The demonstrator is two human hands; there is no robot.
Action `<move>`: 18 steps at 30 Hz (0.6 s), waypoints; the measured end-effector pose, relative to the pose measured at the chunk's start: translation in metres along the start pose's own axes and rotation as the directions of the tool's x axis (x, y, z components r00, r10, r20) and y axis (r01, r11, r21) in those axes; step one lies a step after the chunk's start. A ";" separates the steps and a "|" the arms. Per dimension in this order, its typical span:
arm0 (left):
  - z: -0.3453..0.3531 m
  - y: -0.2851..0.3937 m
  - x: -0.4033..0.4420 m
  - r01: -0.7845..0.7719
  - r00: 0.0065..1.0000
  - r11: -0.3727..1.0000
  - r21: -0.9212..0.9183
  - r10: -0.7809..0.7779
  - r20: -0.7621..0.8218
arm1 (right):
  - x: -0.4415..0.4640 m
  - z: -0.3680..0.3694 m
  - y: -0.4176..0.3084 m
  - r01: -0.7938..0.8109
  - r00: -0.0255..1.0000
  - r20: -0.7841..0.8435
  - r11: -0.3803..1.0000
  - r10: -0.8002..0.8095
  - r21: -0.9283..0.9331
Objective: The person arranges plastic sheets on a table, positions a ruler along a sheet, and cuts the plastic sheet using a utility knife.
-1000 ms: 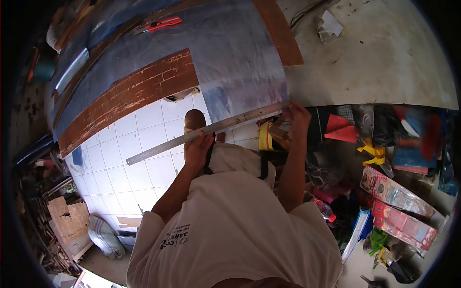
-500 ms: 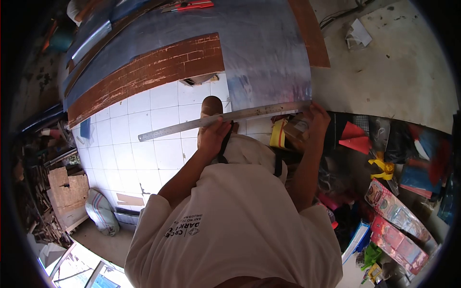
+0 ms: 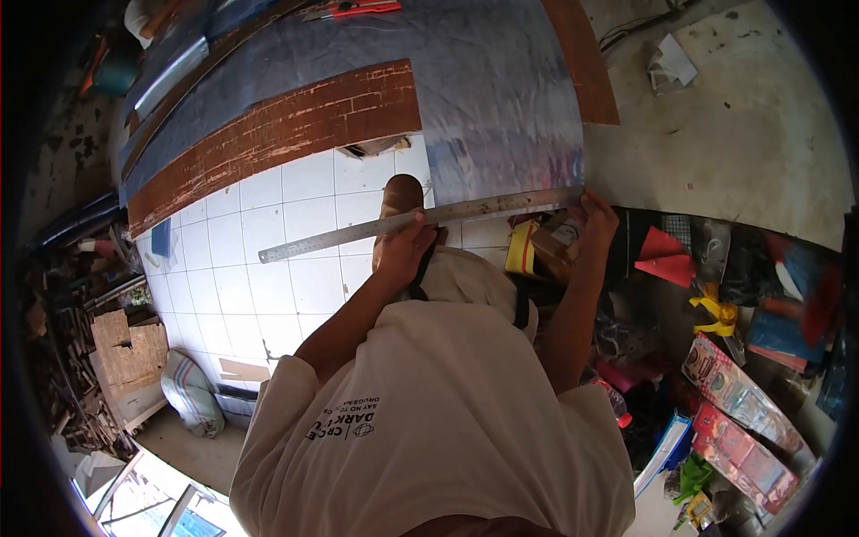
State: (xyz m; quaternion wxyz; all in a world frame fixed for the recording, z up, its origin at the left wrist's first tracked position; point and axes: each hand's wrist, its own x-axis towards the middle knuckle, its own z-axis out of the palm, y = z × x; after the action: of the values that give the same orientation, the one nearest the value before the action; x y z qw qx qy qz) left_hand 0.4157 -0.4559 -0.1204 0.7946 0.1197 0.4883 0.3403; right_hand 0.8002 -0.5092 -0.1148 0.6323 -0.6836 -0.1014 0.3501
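1. The long metal ruler (image 3: 335,237) is in front of the person and tilts up a bit toward its right end.
2. The left hand (image 3: 407,246) grips the ruler near its middle, with bent fingers.
3. The right hand (image 3: 595,224) pinches the ruler at its right end.
4. A big shiny sheet (image 3: 501,107) is just past the ruler, and its near edge runs along the ruler's right part.
5. The ruler's left part sticks out over the white tile floor (image 3: 246,286).
6. A brown strip (image 3: 295,125) with a brick pattern is past the ruler's left part, apart from it.
7. A red cutter (image 3: 362,9) lies far past the ruler.
8. A pale surface (image 3: 734,143) is past the ruler's right end.
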 end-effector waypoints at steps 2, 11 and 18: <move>0.002 0.000 -0.001 -0.015 1.000 1.000 -0.008 0.015 -0.008 | 0.001 0.000 0.002 -0.007 1.000 -0.001 1.000 0.007 0.001; -0.005 -0.005 0.003 -0.020 1.000 0.998 -0.066 0.021 0.016 | -0.002 0.004 -0.003 -0.004 1.000 0.005 1.000 0.004 0.012; -0.002 -0.003 0.005 0.001 1.000 0.998 -0.064 -0.002 -0.014 | -0.006 0.005 -0.007 0.003 1.000 -0.001 1.000 -0.003 -0.002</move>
State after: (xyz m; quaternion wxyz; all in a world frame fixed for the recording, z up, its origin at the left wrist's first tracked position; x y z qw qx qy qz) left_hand 0.4168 -0.4553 -0.1265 0.7948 0.0914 0.4830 0.3560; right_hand 0.7945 -0.5075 -0.1062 0.6323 -0.6841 -0.1024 0.3490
